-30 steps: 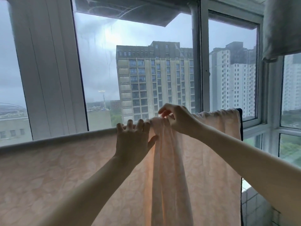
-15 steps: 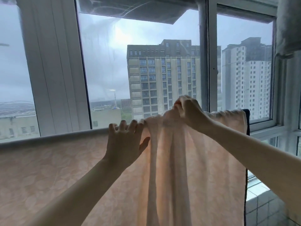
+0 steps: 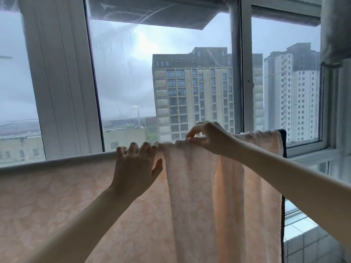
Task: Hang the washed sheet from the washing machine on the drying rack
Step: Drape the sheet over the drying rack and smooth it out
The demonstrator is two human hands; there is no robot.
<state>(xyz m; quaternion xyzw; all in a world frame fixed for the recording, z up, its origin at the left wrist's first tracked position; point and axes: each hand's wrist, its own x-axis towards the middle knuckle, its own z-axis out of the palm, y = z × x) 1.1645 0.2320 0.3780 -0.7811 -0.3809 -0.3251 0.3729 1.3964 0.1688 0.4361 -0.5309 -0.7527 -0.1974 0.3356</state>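
A pale peach patterned sheet (image 3: 62, 202) hangs over a horizontal rack bar in front of the window, smooth on the left and bunched into vertical folds on the right. My left hand (image 3: 135, 168) lies against the sheet at the bar, fingers hooked over its top edge, thumb spread. My right hand (image 3: 207, 139) is just to the right and pinches the bunched top edge between thumb and fingertips. The bar itself is hidden under the cloth.
Large white-framed windows (image 3: 64, 92) stand right behind the rack. A dark cloth edge (image 3: 283, 141) hangs at the sheet's right end. A grey fabric (image 3: 334, 31) hangs at the upper right. Tiled ledge (image 3: 307, 242) at the lower right.
My right hand lifted the bunched top edge and set it back down on the bar, shifting a little right. My left hand stayed on the bar. The view swung slightly left.
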